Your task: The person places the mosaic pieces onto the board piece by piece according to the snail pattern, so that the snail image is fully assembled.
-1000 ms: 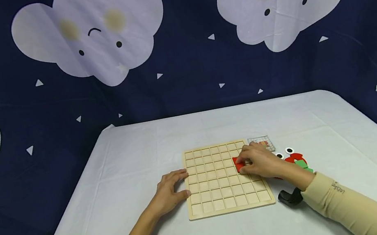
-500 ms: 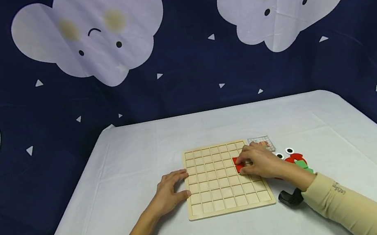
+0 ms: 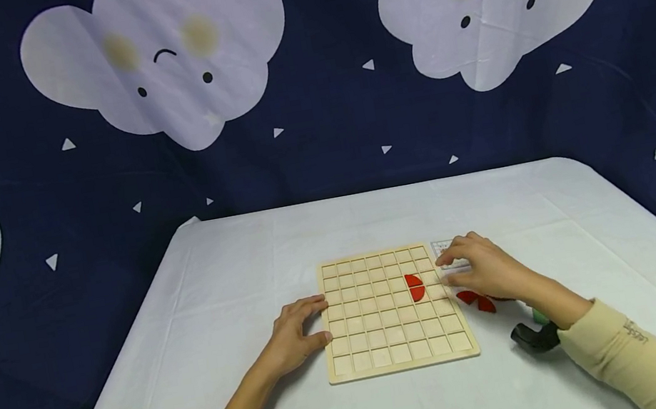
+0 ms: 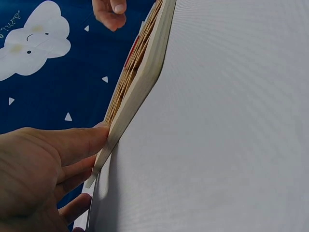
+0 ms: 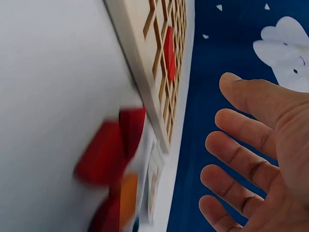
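Observation:
A wooden grid board (image 3: 375, 338) lies flat on the white table. Two red quarter-circle pieces sit in neighbouring cells, an upper piece (image 3: 413, 280) and a lower piece (image 3: 418, 293), their straight sides together. My left hand (image 3: 295, 334) rests at the board's left edge, thumb and fingertips touching the rim, fingers fairly straight. Over the board's right edge hovers my right hand (image 3: 487, 267). In the right wrist view that hand (image 5: 260, 150) has its fingers spread and loosely bent, with nothing between them.
Right of the board lie loose red pieces (image 3: 476, 300) and a green piece (image 3: 540, 316), partly under the right forearm. An orange piece (image 5: 128, 200) shows in the right wrist view. A printed grid card (image 3: 443, 245) is partly hidden behind the right hand.
My right hand has let go of the red quarter-circle pieces and moved right, off the cells, uncovering them both. The left hand has stayed at the board's edge.

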Action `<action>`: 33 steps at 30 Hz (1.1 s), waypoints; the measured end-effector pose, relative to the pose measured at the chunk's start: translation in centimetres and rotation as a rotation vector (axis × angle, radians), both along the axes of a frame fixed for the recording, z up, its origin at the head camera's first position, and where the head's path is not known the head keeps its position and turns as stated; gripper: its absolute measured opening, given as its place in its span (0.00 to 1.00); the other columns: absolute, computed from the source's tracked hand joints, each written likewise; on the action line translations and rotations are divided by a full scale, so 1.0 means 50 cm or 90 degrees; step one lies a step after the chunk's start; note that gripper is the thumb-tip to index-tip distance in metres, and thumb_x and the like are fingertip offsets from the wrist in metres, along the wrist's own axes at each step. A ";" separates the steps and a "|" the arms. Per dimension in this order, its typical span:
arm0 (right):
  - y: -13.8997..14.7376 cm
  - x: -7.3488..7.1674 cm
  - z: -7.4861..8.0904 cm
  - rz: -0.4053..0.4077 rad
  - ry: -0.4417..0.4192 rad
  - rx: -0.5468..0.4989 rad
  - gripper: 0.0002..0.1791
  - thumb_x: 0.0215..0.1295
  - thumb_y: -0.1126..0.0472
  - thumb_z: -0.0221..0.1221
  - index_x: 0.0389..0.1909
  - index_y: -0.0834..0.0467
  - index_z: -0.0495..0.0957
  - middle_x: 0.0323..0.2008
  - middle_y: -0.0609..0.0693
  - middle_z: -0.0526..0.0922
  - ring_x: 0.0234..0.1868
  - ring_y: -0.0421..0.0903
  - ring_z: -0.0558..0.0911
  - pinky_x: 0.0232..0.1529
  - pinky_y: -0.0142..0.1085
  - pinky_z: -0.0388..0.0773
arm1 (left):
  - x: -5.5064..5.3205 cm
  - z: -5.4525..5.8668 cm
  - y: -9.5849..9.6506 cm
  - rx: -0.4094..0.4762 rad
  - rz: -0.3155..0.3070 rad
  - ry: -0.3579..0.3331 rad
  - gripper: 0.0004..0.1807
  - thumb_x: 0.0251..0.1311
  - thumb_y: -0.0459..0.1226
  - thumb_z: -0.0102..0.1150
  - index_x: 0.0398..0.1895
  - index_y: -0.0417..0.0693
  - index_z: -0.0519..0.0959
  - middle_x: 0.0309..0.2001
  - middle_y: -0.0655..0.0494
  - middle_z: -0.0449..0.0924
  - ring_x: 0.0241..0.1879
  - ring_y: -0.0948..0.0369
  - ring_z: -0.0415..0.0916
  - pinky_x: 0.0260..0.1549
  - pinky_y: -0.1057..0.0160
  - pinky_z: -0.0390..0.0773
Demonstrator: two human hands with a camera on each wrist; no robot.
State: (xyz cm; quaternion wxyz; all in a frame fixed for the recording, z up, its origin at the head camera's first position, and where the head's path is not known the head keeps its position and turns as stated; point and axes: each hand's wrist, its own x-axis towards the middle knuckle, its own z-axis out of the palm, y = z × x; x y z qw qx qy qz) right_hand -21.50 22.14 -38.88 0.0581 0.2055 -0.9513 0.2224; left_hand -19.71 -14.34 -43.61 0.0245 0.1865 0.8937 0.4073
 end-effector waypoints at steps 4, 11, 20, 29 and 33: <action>0.033 0.011 0.008 -0.036 -0.019 -0.001 0.14 0.55 0.56 0.66 0.43 0.55 0.83 0.45 0.50 0.81 0.47 0.50 0.72 0.47 0.46 0.69 | 0.000 0.001 0.000 0.000 -0.002 0.002 0.28 0.52 0.37 0.67 0.59 0.45 0.74 0.65 0.56 0.69 0.65 0.49 0.58 0.63 0.41 0.50; 0.092 0.035 0.010 -0.072 -0.026 0.005 0.16 0.55 0.56 0.65 0.44 0.56 0.83 0.42 0.50 0.82 0.43 0.49 0.72 0.40 0.39 0.68 | 0.002 0.001 -0.001 0.000 -0.004 0.011 0.28 0.51 0.36 0.67 0.58 0.44 0.74 0.65 0.55 0.69 0.65 0.49 0.59 0.63 0.40 0.50; 0.150 0.061 -0.004 -0.107 -0.035 0.012 0.18 0.54 0.53 0.66 0.45 0.55 0.82 0.44 0.52 0.82 0.47 0.50 0.72 0.42 0.44 0.68 | 0.002 0.002 0.000 0.001 0.001 -0.001 0.28 0.51 0.36 0.67 0.59 0.45 0.74 0.65 0.56 0.69 0.65 0.50 0.58 0.65 0.42 0.49; 0.177 0.073 -0.017 -0.124 -0.061 0.014 0.17 0.54 0.54 0.66 0.45 0.53 0.83 0.46 0.54 0.81 0.49 0.53 0.71 0.45 0.51 0.70 | 0.004 0.005 0.000 0.002 0.003 -0.011 0.28 0.51 0.36 0.67 0.59 0.45 0.74 0.65 0.57 0.69 0.66 0.51 0.58 0.65 0.42 0.49; 0.184 0.078 -0.022 -0.124 -0.053 0.016 0.17 0.53 0.54 0.67 0.45 0.54 0.83 0.45 0.53 0.81 0.48 0.52 0.71 0.44 0.47 0.70 | 0.004 0.005 0.000 0.005 0.003 -0.011 0.28 0.51 0.36 0.67 0.59 0.45 0.74 0.65 0.56 0.69 0.66 0.50 0.57 0.65 0.42 0.49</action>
